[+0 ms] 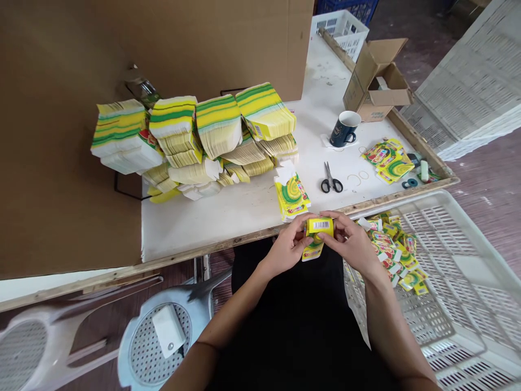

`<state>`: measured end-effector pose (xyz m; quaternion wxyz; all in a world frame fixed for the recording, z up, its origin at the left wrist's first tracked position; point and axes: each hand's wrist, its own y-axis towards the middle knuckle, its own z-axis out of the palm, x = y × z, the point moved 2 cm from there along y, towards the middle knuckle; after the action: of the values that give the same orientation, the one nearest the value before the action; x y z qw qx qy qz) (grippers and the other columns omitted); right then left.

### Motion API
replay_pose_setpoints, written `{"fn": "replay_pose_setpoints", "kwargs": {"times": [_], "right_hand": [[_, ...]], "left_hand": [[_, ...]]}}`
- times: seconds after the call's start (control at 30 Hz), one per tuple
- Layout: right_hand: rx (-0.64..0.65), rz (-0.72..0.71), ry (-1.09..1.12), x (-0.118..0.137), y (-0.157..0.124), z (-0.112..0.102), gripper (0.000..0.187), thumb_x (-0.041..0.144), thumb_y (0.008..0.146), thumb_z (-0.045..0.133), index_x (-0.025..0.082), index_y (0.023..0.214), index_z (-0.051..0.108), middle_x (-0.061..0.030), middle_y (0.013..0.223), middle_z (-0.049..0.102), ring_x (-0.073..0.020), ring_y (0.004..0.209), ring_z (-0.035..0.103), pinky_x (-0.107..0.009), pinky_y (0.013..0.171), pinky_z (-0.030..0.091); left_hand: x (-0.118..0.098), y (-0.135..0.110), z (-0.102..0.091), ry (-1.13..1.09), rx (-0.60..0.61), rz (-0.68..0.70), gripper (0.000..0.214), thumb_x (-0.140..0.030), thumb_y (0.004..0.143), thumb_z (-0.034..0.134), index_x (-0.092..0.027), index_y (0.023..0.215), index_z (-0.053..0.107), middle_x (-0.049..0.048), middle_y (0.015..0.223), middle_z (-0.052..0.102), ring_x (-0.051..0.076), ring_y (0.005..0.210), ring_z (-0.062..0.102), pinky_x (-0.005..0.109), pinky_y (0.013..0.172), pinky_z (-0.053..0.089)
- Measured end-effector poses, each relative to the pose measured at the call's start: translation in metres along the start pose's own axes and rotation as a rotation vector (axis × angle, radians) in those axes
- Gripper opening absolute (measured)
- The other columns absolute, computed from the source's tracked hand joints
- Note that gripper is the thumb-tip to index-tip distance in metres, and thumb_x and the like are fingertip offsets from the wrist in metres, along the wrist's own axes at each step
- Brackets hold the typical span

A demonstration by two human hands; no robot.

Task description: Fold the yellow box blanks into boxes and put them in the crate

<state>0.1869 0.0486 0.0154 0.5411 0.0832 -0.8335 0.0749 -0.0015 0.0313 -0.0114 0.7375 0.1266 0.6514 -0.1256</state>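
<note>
Both my hands hold one small yellow carton [318, 228] just off the near edge of the white table [228, 212]. My left hand [290, 245] grips its left side and my right hand [350, 242] pinches its right side, fingers closed. The carton is partly folded up, with a barcode on top. A short pile of flat yellow-green cartons [291, 196] lies on the table just behind my hands. Big stacks of flat cartons [191, 138] are piled at the back left.
Black scissors [331, 183], rubber bands, a dark mug [344, 129], an open cardboard box [376, 81] and loose cartons [386, 159] lie to the right. A white plastic crate [459, 282] at my right holds folded cartons [394, 251]. A brown cardboard wall stands on the left, plastic stools below.
</note>
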Motion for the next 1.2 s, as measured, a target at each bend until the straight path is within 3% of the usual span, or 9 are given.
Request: {"fn": "replay_pose_setpoints", "kwargs": {"times": [0.17, 0.4, 0.57, 0.7, 0.83, 0.9, 1.03, 1.13, 1.2], "right_hand": [[-0.069, -0.015, -0.196, 0.002, 0.003, 0.005, 0.033, 0.035, 0.085, 0.071, 0.023, 0.116, 0.069, 0.0052, 0.062, 0.059, -0.0137, 0.054, 0.050, -0.026, 0.055, 0.039], [-0.046, -0.026, -0.145, 0.002, 0.001, 0.006, 0.043, 0.043, 0.092, 0.067, 0.023, 0.130, 0.066, 0.0103, 0.046, 0.045, -0.0135, 0.044, 0.039, -0.027, 0.052, 0.036], [-0.181, -0.098, -0.042, -0.004, 0.000, 0.002, 0.030, 0.045, 0.098, 0.063, 0.026, 0.116, 0.077, -0.0030, 0.086, 0.073, -0.0151, 0.063, 0.054, -0.029, 0.058, 0.043], [-0.203, -0.123, 0.130, -0.007, 0.000, 0.007, 0.026, 0.043, 0.094, 0.071, 0.027, 0.114, 0.077, -0.0051, 0.102, 0.075, -0.0187, 0.078, 0.064, -0.032, 0.068, 0.051], [-0.299, -0.180, 0.134, -0.004, -0.007, -0.001, 0.020, 0.040, 0.092, 0.074, 0.026, 0.105, 0.078, -0.0064, 0.101, 0.075, -0.0221, 0.086, 0.067, -0.035, 0.072, 0.053], [-0.460, -0.206, -0.004, -0.003, -0.013, -0.018, 0.019, 0.039, 0.092, 0.074, 0.025, 0.104, 0.079, -0.0075, 0.100, 0.075, -0.0210, 0.080, 0.064, -0.035, 0.067, 0.048], [-0.846, -0.198, -0.415, -0.004, -0.026, -0.057, 0.025, 0.040, 0.090, 0.076, 0.021, 0.104, 0.080, -0.0127, 0.104, 0.070, -0.0240, 0.086, 0.058, -0.036, 0.066, 0.043], [-0.804, -0.197, -0.438, -0.008, -0.027, -0.061, 0.026, 0.041, 0.090, 0.075, 0.020, 0.105, 0.078, -0.0121, 0.104, 0.070, -0.0227, 0.084, 0.056, -0.035, 0.066, 0.043], [-0.687, -0.181, -0.339, -0.011, -0.022, -0.049, 0.024, 0.042, 0.092, 0.071, 0.021, 0.102, 0.077, -0.0091, 0.098, 0.071, -0.0191, 0.075, 0.054, -0.033, 0.063, 0.042]], "left_hand": [[0.000, -0.001, 0.001, -0.045, 0.053, -0.016, 0.049, -0.034, 0.098, 0.062, -0.024, 0.144, 0.048, 0.0146, 0.148, 0.059, 0.029, 0.136, 0.061, 0.042, 0.109, 0.054], [-0.006, 0.000, -0.001, -0.200, -0.026, -0.102, 0.060, -0.043, 0.088, 0.077, -0.024, 0.138, 0.052, 0.0118, 0.120, 0.074, 0.025, 0.104, 0.074, 0.036, 0.091, 0.059], [-0.006, 0.003, 0.003, -0.260, -0.051, -0.118, 0.062, -0.043, 0.080, 0.084, -0.023, 0.131, 0.055, 0.0088, 0.110, 0.075, 0.021, 0.090, 0.076, 0.033, 0.083, 0.060], [-0.004, 0.005, 0.015, -0.236, -0.092, -0.078, 0.059, -0.045, 0.080, 0.084, -0.023, 0.128, 0.058, 0.0076, 0.109, 0.075, 0.020, 0.085, 0.075, 0.031, 0.078, 0.061], [-0.005, 0.007, 0.023, -0.115, -0.077, 0.018, 0.053, -0.044, 0.088, 0.076, -0.024, 0.134, 0.059, 0.0104, 0.119, 0.075, 0.023, 0.096, 0.077, 0.035, 0.084, 0.063], [-0.009, 0.011, 0.018, 0.033, -0.099, 0.108, 0.047, -0.041, 0.094, 0.069, -0.024, 0.137, 0.060, 0.0124, 0.130, 0.072, 0.026, 0.112, 0.075, 0.042, 0.100, 0.060], [-0.011, 0.022, -0.011, 0.457, -0.243, 0.271, 0.044, -0.035, 0.096, 0.066, -0.025, 0.138, 0.063, 0.0131, 0.151, 0.061, 0.030, 0.151, 0.047, 0.054, 0.130, 0.029], [0.004, 0.030, -0.032, 0.634, -0.277, 0.170, 0.059, -0.030, 0.089, 0.075, -0.022, 0.145, 0.058, 0.0142, 0.165, 0.045, 0.034, 0.161, 0.029, 0.061, 0.132, 0.017], [0.015, 0.031, -0.039, 0.660, -0.254, 0.117, 0.053, -0.026, 0.089, 0.073, -0.021, 0.141, 0.063, 0.0142, 0.161, 0.051, 0.033, 0.157, 0.038, 0.060, 0.132, 0.022]]}}
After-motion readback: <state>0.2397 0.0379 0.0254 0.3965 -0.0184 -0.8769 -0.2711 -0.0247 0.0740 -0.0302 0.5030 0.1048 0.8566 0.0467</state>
